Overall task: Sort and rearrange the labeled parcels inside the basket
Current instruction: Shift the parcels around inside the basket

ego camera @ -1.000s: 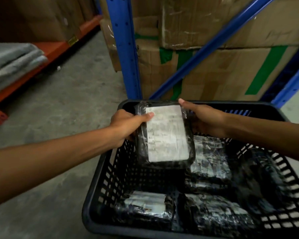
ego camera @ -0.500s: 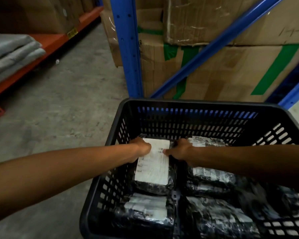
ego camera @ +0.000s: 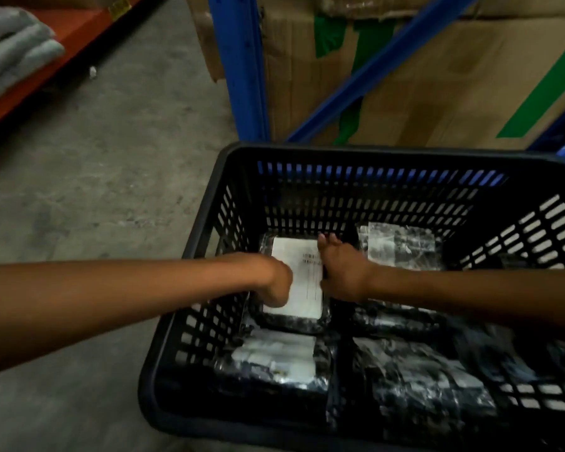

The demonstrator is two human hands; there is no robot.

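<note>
While the labeled parcel [ego camera: 302, 282] lies label-up between both grips, left hand [ego camera: 276, 282] curled closed on its near-left edge, right hand [ego camera: 340, 272] spread flat against its right side, press it level beside neighbouring parcels [ego camera: 402, 247] before releasing, inside the basket [ego camera: 209, 203].

Grey concrete floor [ego camera: 105, 164], blue rack upright [ego camera: 240, 66], stacked cardboard boxes [ego camera: 437, 86]

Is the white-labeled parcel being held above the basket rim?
No. The labeled parcel sits low inside the basket, with the left hand and right hand on it.
</note>
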